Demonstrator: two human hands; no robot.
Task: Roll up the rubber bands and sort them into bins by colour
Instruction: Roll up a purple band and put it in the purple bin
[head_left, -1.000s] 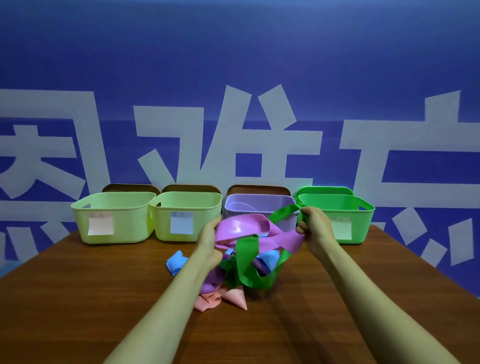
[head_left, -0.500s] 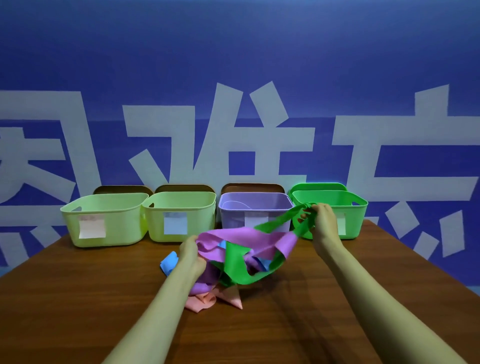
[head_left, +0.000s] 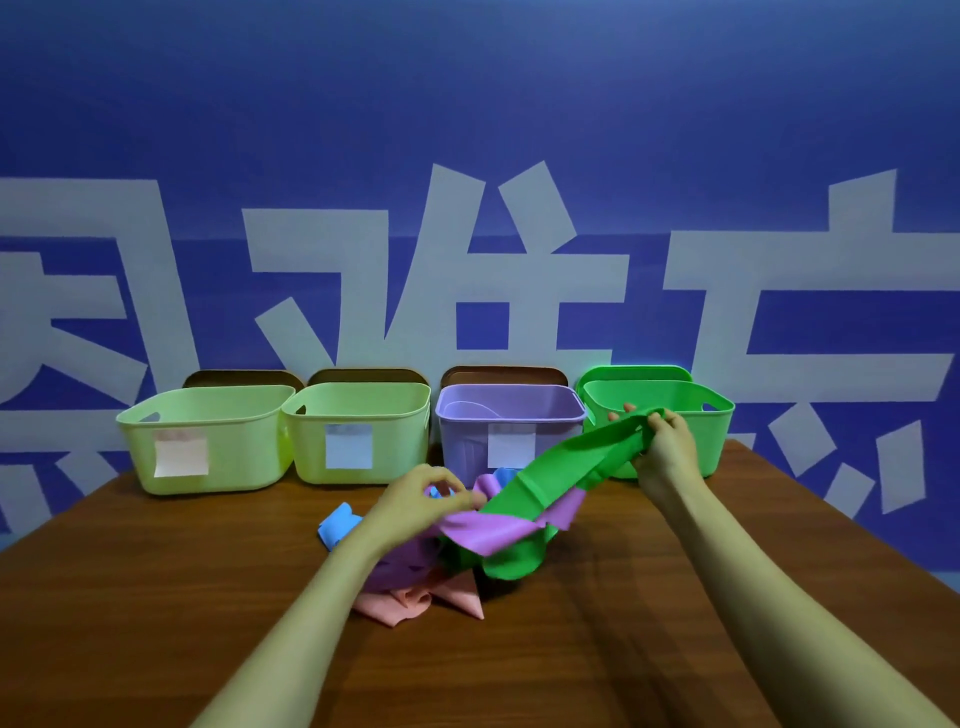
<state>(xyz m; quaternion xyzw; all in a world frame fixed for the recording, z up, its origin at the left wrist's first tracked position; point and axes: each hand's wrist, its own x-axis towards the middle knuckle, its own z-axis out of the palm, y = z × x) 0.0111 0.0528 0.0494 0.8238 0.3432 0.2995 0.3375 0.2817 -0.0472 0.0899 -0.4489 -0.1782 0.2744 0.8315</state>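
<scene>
Right hand (head_left: 667, 447) is up by the far right of the bench (head_left: 156, 597), just in front of the green bin (head_left: 719, 415), its fingers (head_left: 675, 422) curled tight and pinching one end of the green band (head_left: 561, 467). The band's long axis runs diagonally from that hand down toward the near left, into the tangle at mid-bench, where its lower loop is under and wrapped by the purple band (head_left: 498, 530). Left hand (head_left: 415, 499) sits on the pile, fingers (head_left: 447, 480) curled and seemingly pinching the purple band's near end. Pink band (head_left: 410, 603) and blue band (head_left: 335, 525) lie loose at the pile's near and left sides. The green band is not yet free. The tail is nearer the left hand, so the pull probably has to go on along that diagonal, away from the pile, while the left hand holds the purple down. Nothing is rolled yet. The purple bin (head_left: 511, 410) stands directly behind the pile.
</scene>
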